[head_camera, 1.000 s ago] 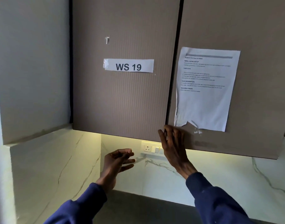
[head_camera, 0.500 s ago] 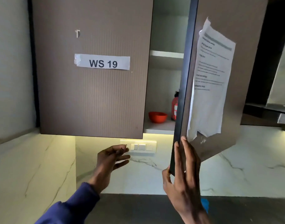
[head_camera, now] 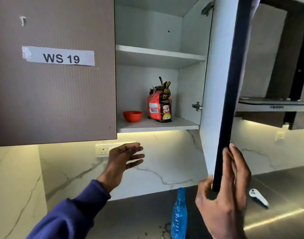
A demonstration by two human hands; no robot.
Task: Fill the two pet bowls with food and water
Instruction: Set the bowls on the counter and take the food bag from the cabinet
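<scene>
Step in hand: gaining access to supplies; no filling has begun. The cabinet door (head_camera: 220, 83) stands swung out at right. The right hand (head_camera: 223, 195) pinches its lower corner, thumb on the inner face and fingers (head_camera: 234, 161) flat on the outer. The left hand (head_camera: 125, 157) hovers below the cabinet and touches nothing, its fingers (head_camera: 135, 150) loosely spread.

On the lower shelf (head_camera: 182, 125) sit a red bowl (head_camera: 132, 116) and, just right of it and apart, an upright food bag (head_camera: 160, 102). No second bowl is visible. A blue bottle (head_camera: 179, 214) stands on the dark bench (head_camera: 130, 213) below.

Judgement: the left hand should next rise to the shelf and grip the bag round its body, or take the bowl, with the door held clear.
</scene>
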